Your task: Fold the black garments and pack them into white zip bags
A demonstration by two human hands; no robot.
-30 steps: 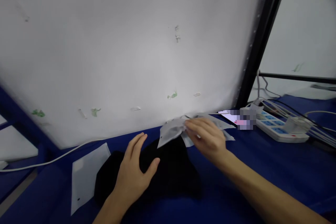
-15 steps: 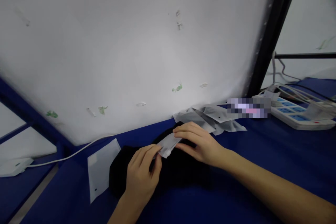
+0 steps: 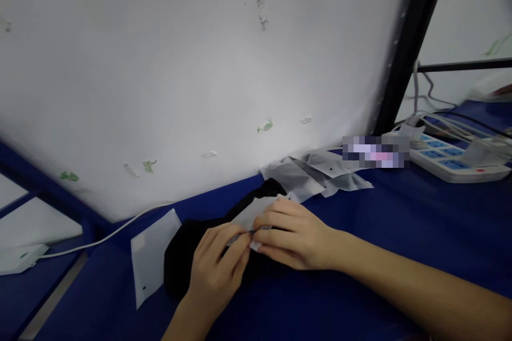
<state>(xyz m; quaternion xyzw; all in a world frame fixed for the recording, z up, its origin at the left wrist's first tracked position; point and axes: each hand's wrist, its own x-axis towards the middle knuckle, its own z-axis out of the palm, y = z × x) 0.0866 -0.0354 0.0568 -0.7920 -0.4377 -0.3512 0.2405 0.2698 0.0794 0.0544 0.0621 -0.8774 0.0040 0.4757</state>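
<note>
A small translucent plastic bag [image 3: 248,215] is pinched between both hands above a black cloth item [image 3: 180,253]. My left hand [image 3: 218,266] grips the bag's lower edge with thumb and fingers. Beside it, almost touching, my right hand [image 3: 294,232] has its fingers closed on the same edge. The black cloth lies on the blue table [image 3: 360,298], partly hidden under the hands. To its left is a flat frosted bag [image 3: 152,258] with a small dark dot.
Several frosted bags [image 3: 300,176] lie against the white panel [image 3: 180,64]. A blurred-out item [image 3: 376,152] and a white power strip [image 3: 452,162] with cables are on the right. A white device [image 3: 22,259] with a cord sits at far left.
My right hand has moved left and down along the bag, closer to my left hand. More of the bag now shows above the fingers. The view has shifted slightly.
</note>
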